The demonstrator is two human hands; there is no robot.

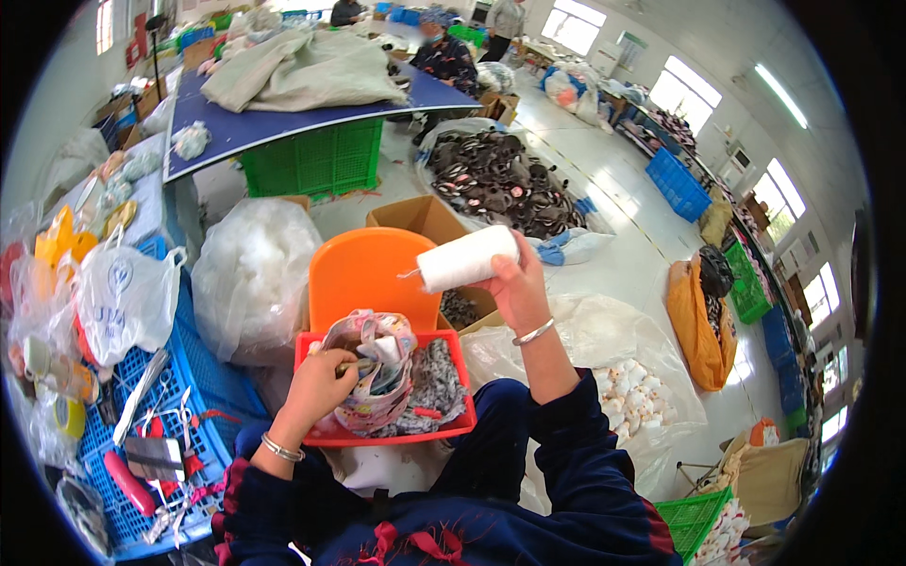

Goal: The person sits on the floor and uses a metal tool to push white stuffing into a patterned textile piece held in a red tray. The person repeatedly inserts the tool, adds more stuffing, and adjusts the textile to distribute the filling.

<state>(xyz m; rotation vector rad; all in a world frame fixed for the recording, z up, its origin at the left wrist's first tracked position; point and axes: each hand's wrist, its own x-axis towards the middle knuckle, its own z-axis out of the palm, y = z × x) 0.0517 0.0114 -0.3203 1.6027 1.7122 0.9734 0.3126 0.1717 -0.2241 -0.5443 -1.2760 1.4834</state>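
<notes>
My right hand (514, 291) is raised and wrapped round a white spool of thread (469, 258), with a loose thread end at its left tip. Lower and to the left, my left hand (326, 385) is closed at the rim of a pink patterned cloth bag (373, 406). Small items show in the bag's mouth, too jumbled to name. The bag stands in a red tray (461, 387), beside a heap of grey fluffy pieces (436, 373). Behind the tray rises an orange chair back (373, 274).
A blue crate (203, 387) on my left bears scissors, a phone and bags. Behind it slumps a clear bag of white stuffing (255, 274). To my right lies a plastic sheet with small white pieces (632, 391). Ahead are a blue table (274, 127) and a dark heap (500, 174).
</notes>
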